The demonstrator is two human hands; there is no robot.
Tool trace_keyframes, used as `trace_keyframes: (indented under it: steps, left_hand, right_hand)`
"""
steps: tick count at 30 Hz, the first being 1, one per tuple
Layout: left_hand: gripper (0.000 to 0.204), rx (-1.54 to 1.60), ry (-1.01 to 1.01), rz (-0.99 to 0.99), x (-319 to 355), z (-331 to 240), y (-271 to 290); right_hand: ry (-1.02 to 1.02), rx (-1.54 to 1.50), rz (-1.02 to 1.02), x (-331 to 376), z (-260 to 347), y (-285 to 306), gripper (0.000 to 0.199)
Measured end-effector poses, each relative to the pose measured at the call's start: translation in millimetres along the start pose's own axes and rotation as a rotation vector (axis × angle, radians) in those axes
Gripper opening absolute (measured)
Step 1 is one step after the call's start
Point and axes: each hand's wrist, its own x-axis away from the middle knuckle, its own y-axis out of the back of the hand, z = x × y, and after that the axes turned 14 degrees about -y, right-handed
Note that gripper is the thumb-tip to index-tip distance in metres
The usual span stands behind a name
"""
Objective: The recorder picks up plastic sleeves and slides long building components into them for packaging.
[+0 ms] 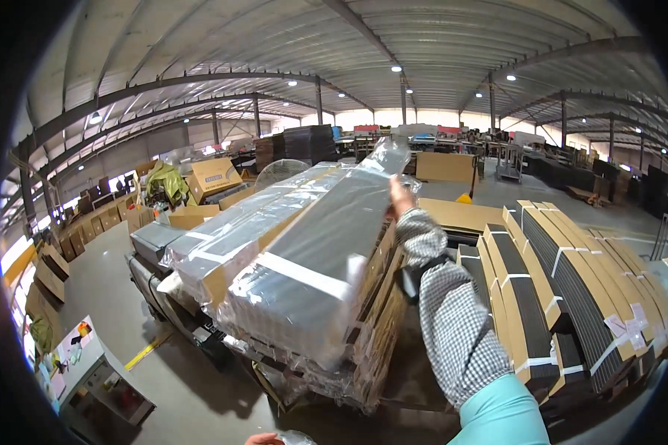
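Long grey panels bundled with white straps and cardboard lie in a stack wrapped in clear plastic film (304, 297) before me. My right hand (402, 197) reaches out to the far right corner of the stack, its fingers closed on the film there. Beside it, a loose bunch of the film (388, 157) sticks up past the far end. Only the fingertips of my left hand (264, 439) show at the lower edge, curled against a piece of clear film (295, 437); the rest of that hand is out of view. A second wrapped bundle (230, 241) lies alongside on the left.
Strapped stacks of dark panels with cardboard (557, 274) stand close on the right. A small grey cabinet (100, 378) is at the lower left. Open cartons (214, 176) and a fan (282, 172) stand beyond the bundles. A pallet jack (590, 195) rests farther right.
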Motion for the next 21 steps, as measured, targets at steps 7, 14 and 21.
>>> trace_keyframes:
  steps: [7,14,21]
  left_hand:
    - [0.046,0.061,-0.05,0.127,-19,10,-50]
    - [0.04,0.152,0.004,0.059,-39,14,-97]
    - [0.044,0.422,-0.04,0.195,0,21,-115]
  right_hand:
    - [0.843,0.755,-0.037,201,-110,80,0.031]
    - [-0.297,1.583,-0.652,332,-273,375,0.088]
    - [-0.694,1.682,-0.508,355,-263,334,0.106]
